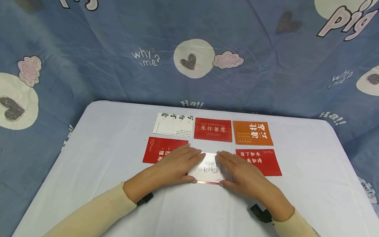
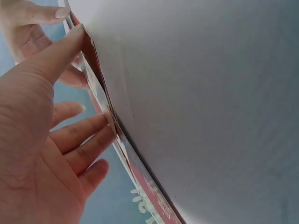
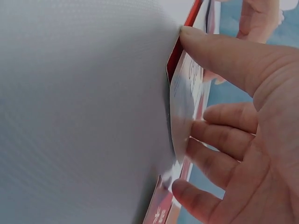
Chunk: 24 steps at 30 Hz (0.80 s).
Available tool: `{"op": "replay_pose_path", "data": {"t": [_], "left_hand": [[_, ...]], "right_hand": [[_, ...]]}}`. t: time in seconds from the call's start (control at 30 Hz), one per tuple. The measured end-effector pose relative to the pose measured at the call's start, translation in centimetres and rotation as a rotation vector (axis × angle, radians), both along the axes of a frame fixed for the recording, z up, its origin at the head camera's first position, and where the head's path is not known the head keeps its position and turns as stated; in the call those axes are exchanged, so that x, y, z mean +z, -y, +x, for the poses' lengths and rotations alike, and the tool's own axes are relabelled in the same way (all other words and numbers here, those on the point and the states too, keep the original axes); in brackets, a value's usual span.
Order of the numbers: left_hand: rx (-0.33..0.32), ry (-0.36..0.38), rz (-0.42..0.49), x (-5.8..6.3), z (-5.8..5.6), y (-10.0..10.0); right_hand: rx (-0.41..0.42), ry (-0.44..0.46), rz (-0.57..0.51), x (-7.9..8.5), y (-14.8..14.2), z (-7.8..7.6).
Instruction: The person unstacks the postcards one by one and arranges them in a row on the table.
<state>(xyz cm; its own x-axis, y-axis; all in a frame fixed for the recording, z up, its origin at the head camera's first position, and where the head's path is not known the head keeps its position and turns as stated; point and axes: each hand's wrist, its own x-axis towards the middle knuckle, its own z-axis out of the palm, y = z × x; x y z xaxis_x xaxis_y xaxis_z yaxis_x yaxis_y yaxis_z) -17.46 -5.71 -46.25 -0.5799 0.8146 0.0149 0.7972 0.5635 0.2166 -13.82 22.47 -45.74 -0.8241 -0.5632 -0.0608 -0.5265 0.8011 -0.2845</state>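
Note:
Both hands hold a white card (image 1: 208,176) printed "Good Luck", upside down in the head view, at the front middle of the group. Along its near edge, a red layer (image 3: 175,58) shows underneath; whether it is a separate card cannot be told. My left hand (image 1: 179,164) has its thumb at the near edge and fingertips at the far left corner. Mirroring it, my right hand (image 1: 244,172) grips the right end, thumb near and fingers far. The left hand partly covers a red card (image 1: 152,148); the right partly covers another red card (image 1: 266,163).
Behind the hands lie a white card (image 1: 171,125), a red card (image 1: 213,129) and an orange card (image 1: 251,133) in a row. All rest on a white-covered table (image 1: 97,148). A blue printed cloth (image 1: 118,79) hangs behind it.

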Motion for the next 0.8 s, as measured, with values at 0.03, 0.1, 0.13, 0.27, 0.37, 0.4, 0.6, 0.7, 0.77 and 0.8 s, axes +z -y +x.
{"op": "replay_pose_path", "data": {"t": [0.03,0.1,0.13,0.27,0.37,0.4,0.6,0.7,0.77,0.8], "left_hand": [[-0.002,-0.002,0.002,0.1,0.0,0.0],[-0.006,-0.003,0.004,0.2,0.0,-0.1],[-0.007,-0.005,0.005,0.2,0.0,-0.1],[-0.013,-0.021,0.009,0.3,-0.1,-0.2],[-0.02,-0.051,0.011,0.2,-0.2,-0.3],[-0.022,-0.059,0.011,0.2,-0.3,-0.3],[0.0,-0.053,-0.021,0.4,-0.7,-0.6],[0.015,-0.048,-0.033,0.6,-0.8,-0.8],[0.02,-0.057,-0.038,0.6,-0.9,-0.9],[0.022,-0.064,-0.039,0.6,-1.0,-0.9]], "right_hand": [[-0.001,0.001,-0.001,0.0,0.0,0.0],[-0.002,0.0,-0.001,0.1,0.0,0.0],[-0.002,-0.002,0.0,0.1,0.0,0.0],[-0.005,-0.011,0.005,0.2,-0.1,-0.1],[-0.008,-0.02,0.01,0.2,-0.1,-0.2],[-0.009,-0.023,0.011,0.2,-0.1,-0.3],[-0.007,-0.065,0.017,0.1,-0.2,-0.7],[-0.001,-0.086,0.016,0.1,-0.2,-0.9],[0.005,-0.098,0.012,0.2,-0.1,-1.0],[0.008,-0.103,0.011,0.2,-0.1,-1.1]]}}
